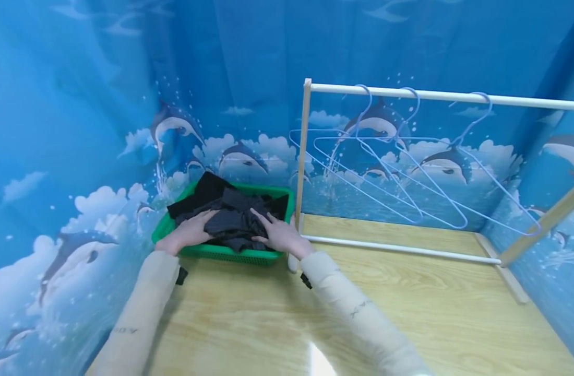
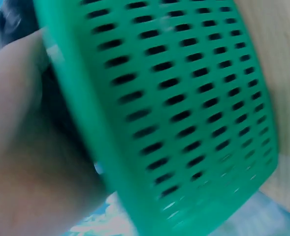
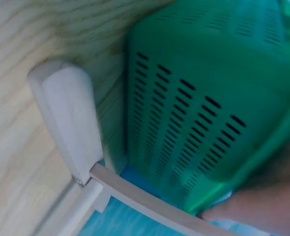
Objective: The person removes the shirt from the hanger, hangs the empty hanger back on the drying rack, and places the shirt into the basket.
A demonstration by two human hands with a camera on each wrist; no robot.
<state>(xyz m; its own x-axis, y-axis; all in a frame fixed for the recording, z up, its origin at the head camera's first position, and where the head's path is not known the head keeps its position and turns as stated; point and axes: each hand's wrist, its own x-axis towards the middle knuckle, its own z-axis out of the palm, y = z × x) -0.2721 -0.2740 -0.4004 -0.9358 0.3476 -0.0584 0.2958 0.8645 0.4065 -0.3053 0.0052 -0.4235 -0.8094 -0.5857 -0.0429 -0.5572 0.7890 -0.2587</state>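
Note:
A green plastic basket (image 1: 249, 256) with slotted walls holds a heap of dark, black-grey clothes (image 1: 232, 211). My left hand (image 1: 188, 232) reaches over the basket's left side, fingers resting on the cloth. From the right, my right hand (image 1: 282, 236) lies over the heap with its fingers spread and straight. In the left wrist view the hand (image 2: 21, 147) passes over the basket's rim (image 2: 80, 113), and its fingers are mostly hidden. The right wrist view shows part of the right hand (image 3: 263, 206) at the basket's rim.
Right of the basket stands a clothes rack with a white top rail (image 1: 437, 95) and wooden posts (image 1: 302, 156). Three pale blue wire hangers (image 1: 475, 125) hang from it. The rack's foot (image 3: 71, 108) is close beside the basket. A dolphin-print curtain (image 1: 249, 78) surrounds the wooden surface (image 1: 249, 313).

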